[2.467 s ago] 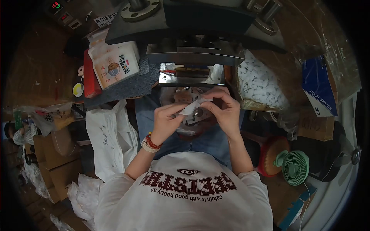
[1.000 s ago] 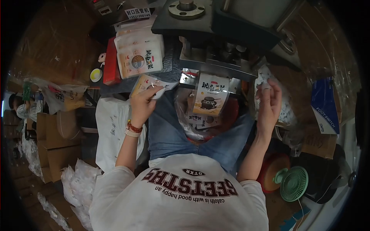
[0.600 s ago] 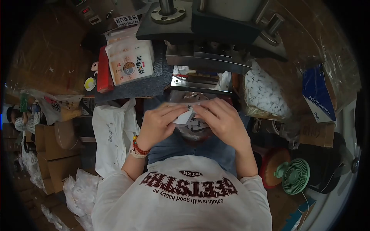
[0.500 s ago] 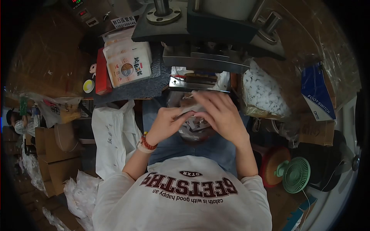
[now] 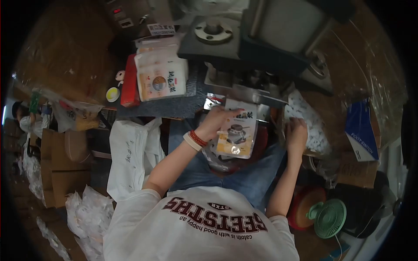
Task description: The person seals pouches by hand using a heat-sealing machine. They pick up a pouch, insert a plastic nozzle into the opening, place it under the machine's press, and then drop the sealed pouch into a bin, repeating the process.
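Note:
My left hand point(image 5: 214, 122), with bracelets at the wrist, is closed on the upper left side of a printed pouch point(image 5: 236, 137). The pouch is white and yellow, with a pot picture on its front, and hangs above my lap in front of the machine's metal base. My right hand point(image 5: 297, 132) is at the near left side of a box of small white plastic pieces point(image 5: 311, 126). Its fingers are bent together among the pieces; what they grip, if anything, is hidden. A clear plastic bag point(image 5: 221, 164) lies below the pouch, partly covered by it.
A press-like machine point(image 5: 272, 41) stands ahead. More printed pouches point(image 5: 162, 75) are stacked on a dark mat point(image 5: 174, 103), beside a red box point(image 5: 129, 82). A white sack point(image 5: 130, 161) hangs at the left. To the right are a blue-and-white carton point(image 5: 362, 128) and a green fan point(image 5: 330, 219).
My hands, together over my lap earlier, are now apart. The left has brought the pouch up with its front showing; the right has moved right to the box of white pieces. The view has shifted.

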Demonstrator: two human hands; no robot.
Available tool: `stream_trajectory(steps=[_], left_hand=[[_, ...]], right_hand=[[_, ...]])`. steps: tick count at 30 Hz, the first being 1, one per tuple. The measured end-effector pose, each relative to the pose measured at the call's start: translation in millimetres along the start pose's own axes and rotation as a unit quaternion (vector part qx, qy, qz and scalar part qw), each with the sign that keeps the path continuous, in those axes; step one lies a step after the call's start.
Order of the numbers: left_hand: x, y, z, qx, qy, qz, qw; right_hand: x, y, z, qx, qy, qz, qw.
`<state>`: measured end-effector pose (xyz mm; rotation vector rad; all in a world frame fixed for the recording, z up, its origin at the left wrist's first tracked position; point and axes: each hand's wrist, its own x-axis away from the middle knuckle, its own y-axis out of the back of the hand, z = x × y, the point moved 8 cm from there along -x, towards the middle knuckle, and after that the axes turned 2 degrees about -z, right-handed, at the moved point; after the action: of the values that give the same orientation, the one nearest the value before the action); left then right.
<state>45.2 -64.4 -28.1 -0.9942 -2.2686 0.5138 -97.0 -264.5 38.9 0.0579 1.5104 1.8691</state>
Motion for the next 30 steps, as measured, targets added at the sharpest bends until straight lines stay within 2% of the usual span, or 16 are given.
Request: stream_trajectory(steps=[3,5,6,8,10,12,14,17,18,20,21,22,24,26,28,30], left_hand=[[-17.4,33.8,7.1,-0.180,-0.001,-0.011,0.984],[1.2,59.5,-50.6,-0.373,-0.227,-0.127,0.890],[43.4,58.6,-94.1,-0.494,-0.214,-0.256,0.803],[79.2,74.0,-118.3,-0.762,-0.309,-0.420,0.384],[85.9,121.6,-92.7,-0.787,-0.276,-0.361,0.418],[97.3,106.4,-66.2,-0.798,-0.306,-0.159,0.495],[112.3,99.1,-59.1,-0.786,-0.344,-0.156,0.489],[128.7,90.8,-73.1,-0.662,-0.384,-0.228,0.602],[130.2,79.2,-71.9,-0.659,-0.387,-0.226,0.604],[135.4,63.8,-67.5,-0.517,-0.431,-0.203,0.711],[140.5,45.6,-64.5,-0.511,-0.453,-0.184,0.707],[142.0,30.6,-65.5,-0.507,-0.453,-0.182,0.711],[152.1,-8.4,-64.7,-0.514,-0.497,-0.124,0.688],[155.5,-21.9,-67.5,-0.523,-0.506,-0.105,0.678],[154.5,-32.4,-68.5,-0.478,-0.496,0.018,0.724],[147.4,-37.7,-66.8,-0.464,-0.453,0.039,0.760]], right_hand=[[-1.9,2.8,-4.8,-0.049,0.030,-0.041,0.998],[-1.3,17.2,-2.8,-0.166,-0.094,-0.016,0.981],[3.1,17.3,-4.2,-0.171,-0.082,-0.018,0.982],[13.4,14.9,-20.3,-0.375,-0.126,-0.077,0.915],[21.7,18.0,-6.3,-0.483,-0.116,-0.079,0.864],[27.5,22.1,16.2,-0.612,-0.116,-0.078,0.778],[28.7,38.1,43.1,-0.607,-0.095,-0.079,0.785],[34.3,54.1,80.7,-0.612,-0.041,-0.064,0.787],[35.8,60.4,93.3,-0.617,-0.008,-0.052,0.785],[45.2,67.1,120.6,-0.640,0.051,-0.044,0.765],[50.6,65.6,133.5,-0.641,0.085,-0.046,0.762],[52.4,58.3,147.6,-0.552,0.091,-0.021,0.828],[52.8,54.3,179.0,-0.394,0.265,-0.002,0.880],[53.3,58.8,181.9,-0.389,0.284,0.007,0.876],[53.9,75.7,179.3,-0.472,0.298,0.044,0.828],[47.0,64.2,173.0,-0.509,0.227,0.076,0.827]])
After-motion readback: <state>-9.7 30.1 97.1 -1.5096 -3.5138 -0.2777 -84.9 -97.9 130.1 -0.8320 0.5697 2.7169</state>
